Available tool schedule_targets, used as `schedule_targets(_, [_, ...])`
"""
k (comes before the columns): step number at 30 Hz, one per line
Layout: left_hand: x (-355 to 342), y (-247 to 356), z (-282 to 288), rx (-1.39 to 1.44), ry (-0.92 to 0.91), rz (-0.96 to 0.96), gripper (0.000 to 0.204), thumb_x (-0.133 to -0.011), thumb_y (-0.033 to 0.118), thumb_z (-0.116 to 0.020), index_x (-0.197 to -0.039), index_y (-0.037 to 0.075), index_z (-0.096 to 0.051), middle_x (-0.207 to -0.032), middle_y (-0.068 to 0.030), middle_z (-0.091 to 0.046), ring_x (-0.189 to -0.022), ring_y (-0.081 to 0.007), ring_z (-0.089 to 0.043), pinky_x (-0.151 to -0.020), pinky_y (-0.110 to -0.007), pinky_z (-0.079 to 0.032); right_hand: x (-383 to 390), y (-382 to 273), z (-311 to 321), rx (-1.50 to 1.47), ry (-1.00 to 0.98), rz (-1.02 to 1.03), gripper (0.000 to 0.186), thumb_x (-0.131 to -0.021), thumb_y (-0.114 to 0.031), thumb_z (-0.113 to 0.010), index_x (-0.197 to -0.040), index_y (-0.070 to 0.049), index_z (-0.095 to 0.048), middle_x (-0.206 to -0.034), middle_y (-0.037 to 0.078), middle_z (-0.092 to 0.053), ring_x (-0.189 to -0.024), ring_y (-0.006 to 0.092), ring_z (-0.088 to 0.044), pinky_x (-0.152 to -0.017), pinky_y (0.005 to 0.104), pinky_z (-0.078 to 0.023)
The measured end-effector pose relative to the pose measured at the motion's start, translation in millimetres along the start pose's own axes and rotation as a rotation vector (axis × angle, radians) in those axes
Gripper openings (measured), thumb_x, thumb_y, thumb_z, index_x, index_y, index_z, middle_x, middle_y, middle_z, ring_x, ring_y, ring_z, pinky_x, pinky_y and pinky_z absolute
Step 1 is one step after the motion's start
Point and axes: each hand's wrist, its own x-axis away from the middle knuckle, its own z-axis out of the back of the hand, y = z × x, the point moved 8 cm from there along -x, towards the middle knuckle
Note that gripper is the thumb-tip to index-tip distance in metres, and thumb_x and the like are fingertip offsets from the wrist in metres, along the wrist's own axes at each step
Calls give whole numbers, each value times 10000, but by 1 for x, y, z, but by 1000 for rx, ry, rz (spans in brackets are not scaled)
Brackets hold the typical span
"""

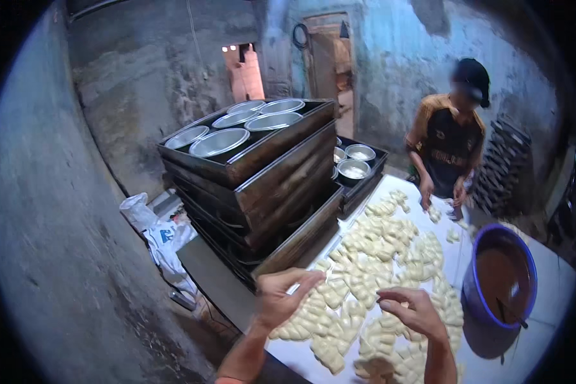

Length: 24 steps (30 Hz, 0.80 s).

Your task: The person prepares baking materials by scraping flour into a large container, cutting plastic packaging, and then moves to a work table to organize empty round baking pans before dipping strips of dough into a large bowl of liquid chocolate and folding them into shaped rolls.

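Observation:
Many pale, lumpy dough pieces (377, 253) cover the white table top (392, 184). My left hand (285, 294) is over the table's left side, thumb and forefinger brought together at the edge of the dough; whether a piece is between them I cannot make out. My right hand (413, 313) hovers over the middle of the dough, palm turned inward, fingers loosely curved and thumb slightly apart, with nothing visible in it. A blue tub (470, 288) of brown liquid, with a dark stick in it, stands to the right.
Stacked dark metal trays (281, 173) with silver round pans (217, 142) stand left of the table, more pans (354, 169) behind. Across the table a co-worker (448, 141) handles dough. White sacks (166, 240) lie by the left wall; a doorway (326, 57) is at the back.

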Motion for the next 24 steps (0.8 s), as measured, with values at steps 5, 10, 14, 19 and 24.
schedule_targets(5, [-134, 5, 161, -233, 258, -169, 301, -962, 238, -559, -960, -29, -699, -858, -105, -689, -818, -128, -624, -740, -254, -486, -113, -168, -27, 291, 18, 660, 339, -848, -242, -699, -1092, -11, -657, -957, 155, -693, -876, 242, -680, -761, 320, -514])
schedule_targets(10, [-275, -69, 194, -748, -385, 192, 679, -938, 606, -404, -1286, 42, -551, -1252, -170, -580, -1139, -273, -532, -968, -347, -401, -258, -284, -53, 459, 181, 800, 431, -904, -359, -575, -1080, 28, -646, -950, 189, -687, -921, 315, -662, -815, 382, -500])
schedule_targets(14, [-290, -143, 183, -894, -506, 449, 1104, -684, 909, -374, -1447, 112, -368, -1532, -194, -232, -1410, -325, -242, -1141, -446, -194, -398, -264, -85, 784, -5, 387, 674, -882, -612, -444, -1219, -47, -591, -1192, 194, -593, -1131, 339, -557, -953, 410, -430])
schedule_targets(19, [-291, -135, 162, -729, -745, 231, 955, -805, 816, -350, -1338, 39, -503, -1323, -220, -525, -1255, -336, -462, -1052, -430, -327, -448, -227, -106, 893, -227, 136, 815, -850, -719, -410, -1408, -124, -419, -1481, 132, -361, -1370, 272, -342, -1112, 371, -291])
schedule_targets(24, [-273, -115, 174, -956, -917, 301, 928, -793, 802, -407, -1199, -10, -602, -1206, -259, -591, -1174, -377, -533, -999, -427, -386, -454, -231, -103, 955, -304, 107, 772, -851, -675, -465, -1393, -125, -452, -1453, 135, -414, -1355, 267, -376, -1091, 375, -318])
